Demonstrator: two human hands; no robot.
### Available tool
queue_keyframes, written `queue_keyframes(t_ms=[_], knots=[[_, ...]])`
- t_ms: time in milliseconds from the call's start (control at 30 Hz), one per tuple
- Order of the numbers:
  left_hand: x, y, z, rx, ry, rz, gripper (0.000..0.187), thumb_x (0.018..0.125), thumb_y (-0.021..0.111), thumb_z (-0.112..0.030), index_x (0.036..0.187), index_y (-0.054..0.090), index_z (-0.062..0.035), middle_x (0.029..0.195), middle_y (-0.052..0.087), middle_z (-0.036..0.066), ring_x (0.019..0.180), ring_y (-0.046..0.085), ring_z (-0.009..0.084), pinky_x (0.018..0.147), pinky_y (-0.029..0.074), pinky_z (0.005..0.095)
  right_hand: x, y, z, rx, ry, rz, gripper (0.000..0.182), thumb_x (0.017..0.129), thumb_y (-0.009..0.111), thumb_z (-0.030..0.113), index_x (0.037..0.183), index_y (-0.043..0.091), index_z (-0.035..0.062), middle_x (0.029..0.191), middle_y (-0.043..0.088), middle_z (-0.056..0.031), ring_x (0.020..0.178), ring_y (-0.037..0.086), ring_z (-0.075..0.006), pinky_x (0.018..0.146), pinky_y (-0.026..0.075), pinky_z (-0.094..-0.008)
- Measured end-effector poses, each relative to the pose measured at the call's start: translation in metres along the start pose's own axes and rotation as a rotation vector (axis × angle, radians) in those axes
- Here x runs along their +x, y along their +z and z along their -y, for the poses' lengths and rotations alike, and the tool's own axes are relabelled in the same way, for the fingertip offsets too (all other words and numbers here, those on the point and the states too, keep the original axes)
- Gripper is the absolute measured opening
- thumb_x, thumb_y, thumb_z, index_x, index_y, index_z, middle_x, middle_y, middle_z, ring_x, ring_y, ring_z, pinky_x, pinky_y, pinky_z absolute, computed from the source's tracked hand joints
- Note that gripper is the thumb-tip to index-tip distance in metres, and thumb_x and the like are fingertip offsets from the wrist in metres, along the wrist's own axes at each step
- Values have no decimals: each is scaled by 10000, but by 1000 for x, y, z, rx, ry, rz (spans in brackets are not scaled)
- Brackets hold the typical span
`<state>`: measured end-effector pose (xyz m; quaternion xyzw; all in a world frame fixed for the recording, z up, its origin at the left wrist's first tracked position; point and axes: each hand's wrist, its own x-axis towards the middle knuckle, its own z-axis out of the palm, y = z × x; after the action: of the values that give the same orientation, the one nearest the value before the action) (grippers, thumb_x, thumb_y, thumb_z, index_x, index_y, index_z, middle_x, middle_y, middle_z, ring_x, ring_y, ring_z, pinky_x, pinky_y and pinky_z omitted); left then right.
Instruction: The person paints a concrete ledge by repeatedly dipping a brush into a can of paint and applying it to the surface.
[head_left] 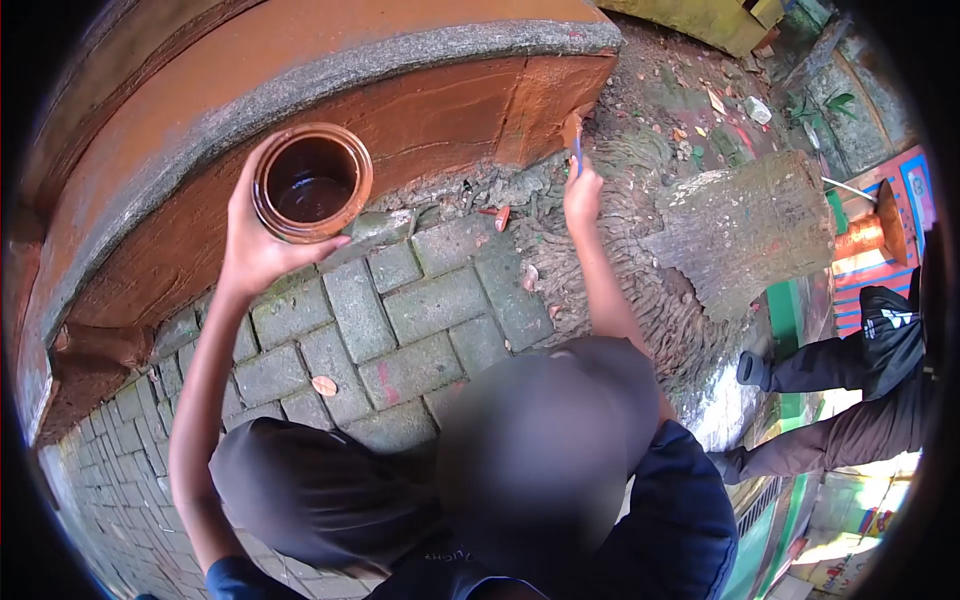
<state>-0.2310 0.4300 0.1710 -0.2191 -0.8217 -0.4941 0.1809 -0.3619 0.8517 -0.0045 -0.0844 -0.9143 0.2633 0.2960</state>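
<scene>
My left hand [252, 245] is closed around the side of a round paint can [318, 231], its dark mouth turned up towards me. Brown paint coats the rim, and a dark, shiny surface shows inside. Over on the right, my right hand [583, 195] grips a paintbrush [577, 146] with a blue handle. The bristles touch or nearly touch the lower end of the reddish-brown low wall [430, 115], near the ground. My fingers partly hide the brush handle.
A grey ledge [400, 48] tops the curved wall. Below lie paving bricks [350, 310], gnarled roots [625, 260] and a flat slab [745, 235]. Another person's legs [830, 445] are at the right, near an orange-brown container [868, 236]. Dry leaves [324, 385] are scattered about.
</scene>
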Motion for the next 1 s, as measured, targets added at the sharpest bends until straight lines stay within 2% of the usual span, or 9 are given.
queue_keyframes(t_ms=[300, 367, 533, 667, 733, 767, 800, 867, 1000], knots=[[37, -18, -54, 34, 24, 80, 952, 529, 924, -245, 1317, 467, 33, 1240, 590, 158, 1174, 574, 253, 1064, 430, 408, -16, 25, -12, -75, -8, -12, 243, 991, 496, 188, 962, 599, -31, 844, 648, -273, 789, 637, -448, 658, 492, -537], [29, -17, -50, 1, 20, 52, 945, 531, 923, -243, 1313, 470, 33, 1238, 591, 159, 1172, 576, 253, 1063, 430, 407, -22, 27, -6, -100, 154, 172, 224, 958, 541, 160, 972, 646, -37, 824, 639, -303, 802, 626, -483, 685, 490, -542], [16, -22, -23, -23, -20, 3, 906, 553, 921, -199, 1307, 474, 33, 1224, 605, 152, 1159, 585, 243, 1054, 437, 401, -43, 29, 25, -19, 118, 189, 222, 940, 563, 167, 912, 664, -29, 807, 635, -304, 809, 630, -475, 695, 501, -538], [22, -19, 6, -46, -36, -34, 867, 579, 920, -198, 1294, 484, 23, 1219, 612, 151, 1136, 599, 237, 1029, 460, 398, -56, 6, 74, 116, 44, 423, 214, 938, 568, 155, 881, 653, -33, 747, 637, -278, 778, 636, -459, 667, 504, -508], [25, -17, 11, -50, -51, -75, 843, 593, 917, -214, 1282, 491, 18, 1203, 621, 143, 1125, 605, 227, 1017, 469, 397, -55, 6, 95, 129, -131, 522, 207, 953, 559, 155, 919, 646, -30, 651, 646, -217, 649, 680, -363, 628, 528, -461], [25, -14, 14, -71, -89, -109, 832, 600, 915, -223, 1277, 494, 16, 1197, 624, 140, 1119, 608, 224, 1011, 474, 395, -49, -4, 96, 180, 14, 605, 205, 950, 580, 178, 939, 653, -14, 669, 646, -225, 661, 675, -373, 623, 523, -453], [25, -11, 14, -91, -131, -139, 821, 606, 913, -232, 1271, 497, 14, 1191, 628, 136, 1113, 611, 220, 1006, 478, 393, -41, -8, 88, 138, -61, 577, 229, 940, 600, 196, 965, 650, -26, 736, 645, -257, 745, 656, -423, 645, 515, -474], [28, -9, 12, -56, -93, -124, 808, 617, 908, -244, 1266, 500, 11, 1192, 628, 136, 1106, 615, 221, 995, 486, 390, -20, 0, 44, 108, -168, 422, 247, 946, 595, 240, 1001, 661, 8, 802, 647, -265, 812, 631, -452, 665, 508, -498], [29, -5, 8, -103, -87, -106, 826, 607, 914, -253, 1272, 496, 4, 1191, 626, 134, 1113, 611, 224, 1002, 483, 393, 8, -25, -5, -129, -197, 337, 260, 954, 573, 324, 1041, 683, 105, 859, 662, -237, 832, 630, -450, 693, 500, -520]])
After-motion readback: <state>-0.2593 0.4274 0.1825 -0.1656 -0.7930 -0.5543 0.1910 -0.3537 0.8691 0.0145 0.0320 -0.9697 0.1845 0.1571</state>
